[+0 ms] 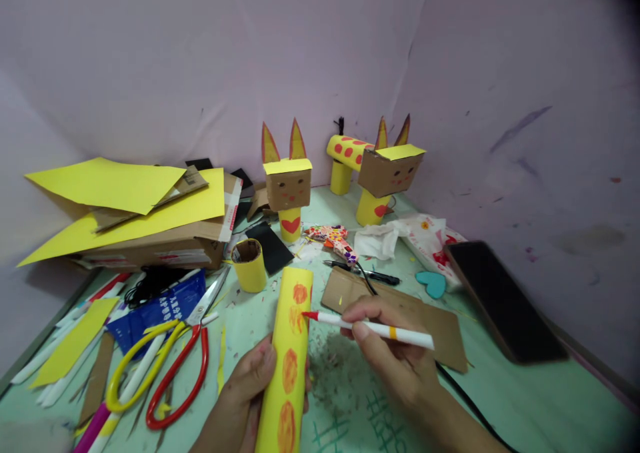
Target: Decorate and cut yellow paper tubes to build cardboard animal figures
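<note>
Around the visible middle of the yellow tube, the left hand curls closed, thumb along its side; the tube's near end runs out of view. Right of the tube, the right hand pinches a red marker, its tip at the 2nd of 4 red ovals from the far end. Left of the tube, scissors overlap a blue packet with white Chinese characters, not clearly readable. Smudged tabletop with green scrawls separates the tube from a cardboard strip to its right
</note>
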A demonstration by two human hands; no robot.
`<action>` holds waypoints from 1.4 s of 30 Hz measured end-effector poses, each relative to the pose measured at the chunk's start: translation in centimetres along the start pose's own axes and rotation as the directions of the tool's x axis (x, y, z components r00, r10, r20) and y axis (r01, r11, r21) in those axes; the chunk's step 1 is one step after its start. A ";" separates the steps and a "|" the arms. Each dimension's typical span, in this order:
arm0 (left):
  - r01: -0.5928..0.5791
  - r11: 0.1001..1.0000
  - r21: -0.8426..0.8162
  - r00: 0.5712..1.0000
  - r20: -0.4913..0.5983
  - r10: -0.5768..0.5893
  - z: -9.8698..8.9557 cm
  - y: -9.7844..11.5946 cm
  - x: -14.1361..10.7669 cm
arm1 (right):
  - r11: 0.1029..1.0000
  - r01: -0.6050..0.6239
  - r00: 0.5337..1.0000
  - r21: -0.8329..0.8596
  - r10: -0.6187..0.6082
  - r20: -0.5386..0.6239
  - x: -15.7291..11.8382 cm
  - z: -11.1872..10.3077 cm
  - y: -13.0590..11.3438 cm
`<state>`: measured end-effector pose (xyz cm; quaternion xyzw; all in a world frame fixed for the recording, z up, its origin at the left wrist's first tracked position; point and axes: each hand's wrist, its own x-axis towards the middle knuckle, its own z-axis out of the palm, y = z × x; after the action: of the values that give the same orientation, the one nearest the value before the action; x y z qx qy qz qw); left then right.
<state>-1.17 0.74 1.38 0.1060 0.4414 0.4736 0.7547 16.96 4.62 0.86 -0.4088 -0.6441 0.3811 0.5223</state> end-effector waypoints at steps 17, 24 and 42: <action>-0.024 0.998 0.053 1.000 -0.015 0.025 -0.1 0.2 0.0 | 0.998 0.058 0.997 -0.004 -0.058 0.047 0.0 0.1 -0.2; -0.003 0.996 0.089 1.000 -0.007 0.004 -0.3 0.1 0.0 | 0.995 0.097 0.993 -0.005 -0.096 0.072 0.0 0.1 -0.2; -0.007 0.996 0.091 1.000 -0.014 0.008 -0.1 0.0 0.0 | 0.990 0.137 0.988 -0.029 -0.134 0.080 0.4 0.1 -0.9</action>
<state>-1.26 0.72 1.34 0.1385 0.4675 0.4567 0.7441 16.72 4.69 1.82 -0.3579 -0.6968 0.3492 0.5142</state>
